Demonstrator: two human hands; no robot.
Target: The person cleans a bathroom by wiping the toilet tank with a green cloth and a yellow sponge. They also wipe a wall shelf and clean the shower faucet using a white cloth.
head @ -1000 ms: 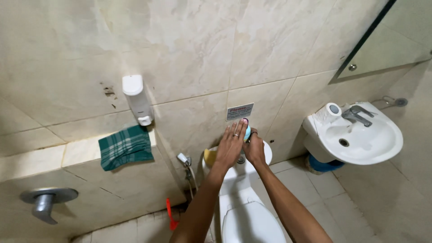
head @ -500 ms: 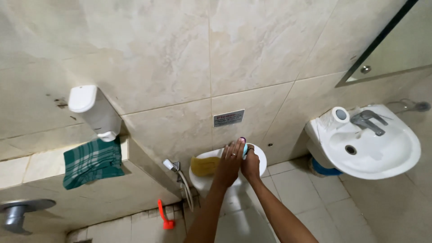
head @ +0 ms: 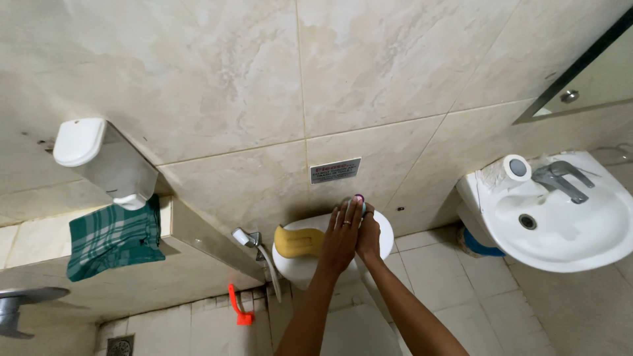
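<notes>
Item: small rounded object, pale teal with a dark pinkish tip (head: pixel 359 201), being held at the far edge of a white ceramic toilet cistern top (head: pixel 382 231); only its upper end is showing above the fingertips, so its kind cannot be told. Change noted: against the earlier pictures, the two hands are sitting lower and closer together over the cistern, the view is having tilted upward so more of the beige marble-look wall tile (head: pixel 217 72) is filling the picture, and the teal object is showing less than it did a second ago, more of it now being covered by the hands. Reading: the work on the object is going on in place, not being set aside. Left hand (head: pixel 340 238): lying flat, its fingers (head: pixel 348 216) pressed together and extended, tips touching the object; a ring is showing on one. Right hand (head: pixel 368 236): pressed against the left, fingers curled in, apparently pinching the object from the right, though the grip itself is hidden. Nearby: yellow curved sponge (head: pixel 298 241) resting just left of the fingers on the cistern; small grey wall sign (head: pixel 335 170) above them; white wall basin with a metal tap (head: pixel 560 217) well to the right; green checked cloth (head: pixel 115 237) well to the left.
</notes>
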